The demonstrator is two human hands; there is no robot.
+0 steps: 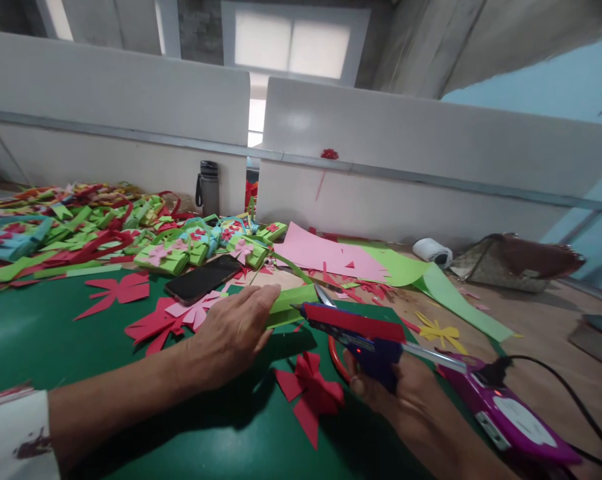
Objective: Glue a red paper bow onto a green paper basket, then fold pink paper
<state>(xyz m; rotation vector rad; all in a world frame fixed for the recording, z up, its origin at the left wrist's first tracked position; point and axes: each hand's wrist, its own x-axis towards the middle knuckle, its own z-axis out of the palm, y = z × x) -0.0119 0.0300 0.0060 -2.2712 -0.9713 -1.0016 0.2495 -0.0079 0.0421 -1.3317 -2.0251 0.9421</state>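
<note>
Above mat (25, 340); right hand (411, 387) grips glue gun (358, 327), axis crosswise, nozzle (299, 309) leftward; left hand (233, 333) grips green strip (291, 300)

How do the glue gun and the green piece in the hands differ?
Colour: the glue gun is blue and red; the green piece is green all over where it shows.
Shape: the glue gun tapers to a thin nozzle; the green piece has flat sides.
Hold: the glue gun is in the right hand, the green piece in the left.
Both are held.

phone (203, 279) left of glue gun (363, 337) | power strip (518, 413) right | bottle (209, 190) behind phone
</note>
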